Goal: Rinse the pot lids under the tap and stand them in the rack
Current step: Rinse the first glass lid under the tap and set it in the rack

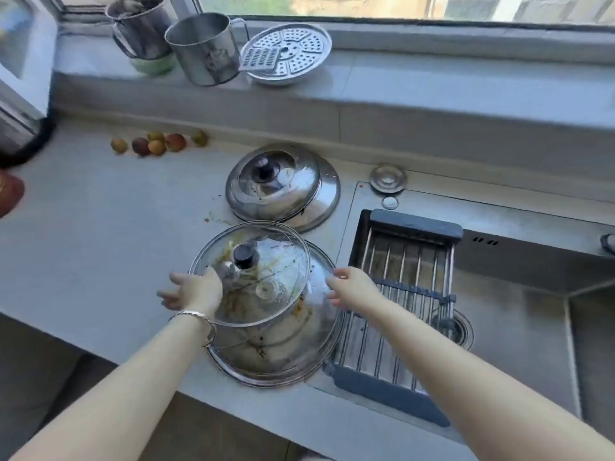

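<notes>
Stretching under window (399, 6): grey counter (100, 234), stained glass lid (276, 261), sink (519, 314).

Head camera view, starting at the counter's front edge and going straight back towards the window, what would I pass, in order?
Dirty glass lid resting on a large steel lid → stacked steel lids → steamer plate on the windowsill → window.

Soiled glass lid (269, 261) tilted atop steel lid (299, 347)
</notes>
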A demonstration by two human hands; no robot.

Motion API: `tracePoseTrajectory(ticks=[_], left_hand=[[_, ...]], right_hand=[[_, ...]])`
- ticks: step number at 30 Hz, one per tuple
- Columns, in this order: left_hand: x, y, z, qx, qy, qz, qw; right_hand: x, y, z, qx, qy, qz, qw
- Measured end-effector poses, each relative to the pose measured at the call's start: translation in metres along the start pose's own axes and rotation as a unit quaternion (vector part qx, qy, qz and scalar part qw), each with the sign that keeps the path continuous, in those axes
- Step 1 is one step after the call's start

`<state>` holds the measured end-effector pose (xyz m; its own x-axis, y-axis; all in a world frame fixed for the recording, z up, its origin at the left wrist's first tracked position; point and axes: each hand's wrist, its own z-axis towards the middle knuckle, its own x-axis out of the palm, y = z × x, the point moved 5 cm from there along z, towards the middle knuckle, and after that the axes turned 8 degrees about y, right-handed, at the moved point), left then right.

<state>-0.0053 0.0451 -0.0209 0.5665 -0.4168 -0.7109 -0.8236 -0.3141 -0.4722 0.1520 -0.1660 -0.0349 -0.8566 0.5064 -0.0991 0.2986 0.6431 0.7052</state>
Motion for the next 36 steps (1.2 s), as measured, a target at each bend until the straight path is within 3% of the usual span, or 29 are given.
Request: tracePoseTrajectory(ticks=[4,9,13,16,20,25,32,36], left_hand=[[-0.005,-0.002,0.038,-0.009,0.037,-0.031,0.999],[0.005,0.007,0.065,-0.034,0.123,-0.067,0.99],[0.002,0.009,0.056,-0.054,0.105,-0.097,0.988],[-0.009,-0.003,0.042,0.003,0.078,-0.155,0.985],[-0.016,-0.041,-0.006,0.088,0.173,-0.25,0.949],[0.007,-0.085,-0.089,0.222,0.272,-0.213,0.912],[0.115,-0.087,-0.208,0.125,0.385,-0.246,0.881],[0.173,-0.082,-0.267,0.121,0.408,-0.224,0.877]], right_hand=[[0.03,0.016,0.032,0.062,-0.017,0.103,0.993],[0.039,0.009,0.045,0.087,-0.021,0.135,0.987],[0.04,0.009,0.041,0.052,-0.028,0.127,0.99],[0.03,0.015,0.025,-0.005,-0.048,0.154,0.987],[-0.009,0.019,-0.014,-0.094,-0.086,0.157,0.979],[-0.078,-0.015,-0.067,-0.117,-0.161,0.161,0.967],[-0.17,-0.119,-0.118,-0.035,-0.176,0.242,0.954],[-0.228,-0.176,-0.149,0.022,-0.184,0.17,0.968]])
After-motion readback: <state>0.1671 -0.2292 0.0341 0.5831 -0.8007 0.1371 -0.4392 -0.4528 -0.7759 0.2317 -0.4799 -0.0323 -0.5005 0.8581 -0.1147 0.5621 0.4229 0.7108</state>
